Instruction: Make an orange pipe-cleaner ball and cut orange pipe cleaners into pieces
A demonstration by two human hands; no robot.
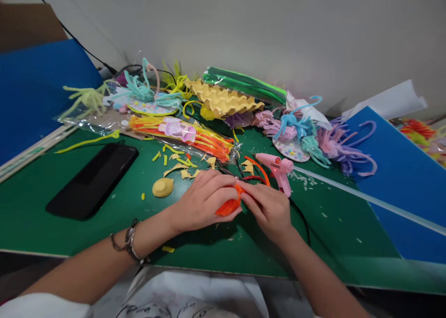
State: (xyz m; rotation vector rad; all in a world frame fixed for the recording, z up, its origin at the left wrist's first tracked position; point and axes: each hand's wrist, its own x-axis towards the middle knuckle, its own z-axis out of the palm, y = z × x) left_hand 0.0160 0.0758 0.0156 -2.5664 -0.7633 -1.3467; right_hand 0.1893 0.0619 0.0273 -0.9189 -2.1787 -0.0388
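Observation:
Between my two hands is a bundle of orange pipe cleaners (228,207), partly hidden by the fingers. My left hand (205,202) is closed around its body. At its right end, the fingertips of my right hand (270,208) pinch the orange fuzzy strand. Just beyond my hands lie red-handled scissors (253,178), mostly covered, and a loose orange pipe cleaner (259,167). A pink glue gun (277,169) with a long clear glue stick rests to the right. Left of my hands sits a small tan cup-shaped piece of egg carton (162,187).
A black phone (93,181) lies on the green table (31,220) at left. Bagged yellow and orange pipe cleaners (184,134), a tan egg carton (223,99), bagged green pipe cleaners (245,85) and pastel pipe-cleaner figures (296,129) line the back. Tan and yellow scraps (183,169) are scattered centrally.

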